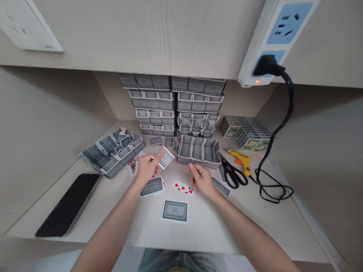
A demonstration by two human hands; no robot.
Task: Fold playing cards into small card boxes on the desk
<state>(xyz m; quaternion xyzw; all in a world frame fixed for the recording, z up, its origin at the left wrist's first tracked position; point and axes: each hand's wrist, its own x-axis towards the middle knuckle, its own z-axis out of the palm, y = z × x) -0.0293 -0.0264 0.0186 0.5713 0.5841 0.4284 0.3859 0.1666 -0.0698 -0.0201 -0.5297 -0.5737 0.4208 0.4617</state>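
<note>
My left hand (148,166) grips a playing card (166,158) between thumb and fingers, its patterned back facing up. My right hand (202,179) is closed, fingertips drawn together by the front wall of an open box made of cards (198,149). Whatever those fingertips hold, if anything, is too small to make out. Just below them lies an eight of hearts (183,187), face up. A face-down card (175,210) rests nearer the front edge. Under my left forearm are more cards (153,186), one showing a 2, and a face card (133,166) lies partly covered behind my wrist.
Stacked card boxes (154,102) stand at the back. A card tray (113,151) and black phone (69,204) lie left. Rightward are black scissors (234,174), a yellow glue gun (241,160), a banknote-print box (246,132) and a black cord (289,102) running from a power strip (279,34).
</note>
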